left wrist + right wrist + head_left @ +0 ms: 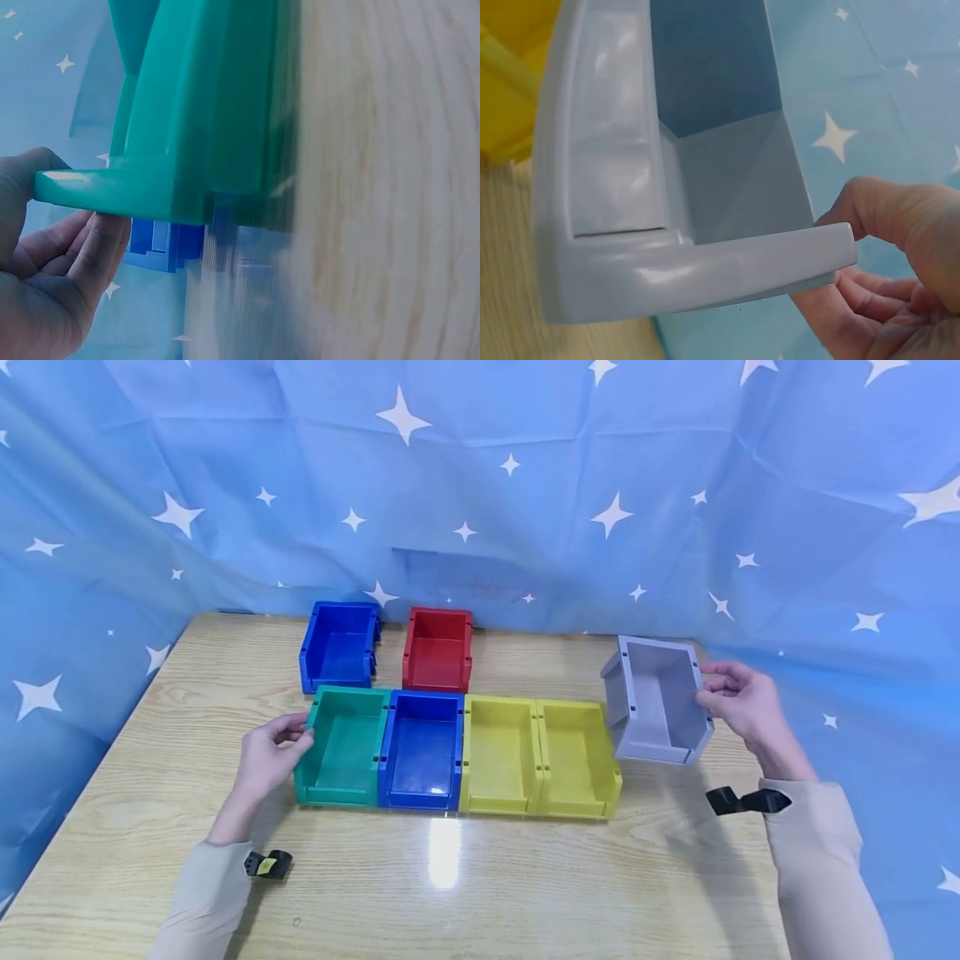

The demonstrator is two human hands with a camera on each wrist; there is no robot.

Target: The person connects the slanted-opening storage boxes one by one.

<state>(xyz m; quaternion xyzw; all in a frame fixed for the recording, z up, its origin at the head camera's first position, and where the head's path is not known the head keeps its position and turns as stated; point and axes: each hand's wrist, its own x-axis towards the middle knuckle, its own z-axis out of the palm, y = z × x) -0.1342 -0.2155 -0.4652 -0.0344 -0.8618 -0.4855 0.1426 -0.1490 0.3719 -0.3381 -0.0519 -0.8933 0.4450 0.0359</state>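
My left hand (272,758) pinches the left side wall of a green bin (345,747), thumb on one face and fingers on the other in the left wrist view. The green bin heads a row, with a blue bin (422,747) and two yellow bins, one in the middle (501,750) and one at the end (576,752), set side by side. On the right, my right hand (742,702) grips the right wall of a grey bin (658,693) between thumb and fingers. The grey bin is tilted, its left side close by the end yellow bin.
Behind the row, a second blue bin (340,646) and a red bin (438,649) stand on the wooden table (360,893). A blue cloth with white stars (480,485) hangs along the back and sides.
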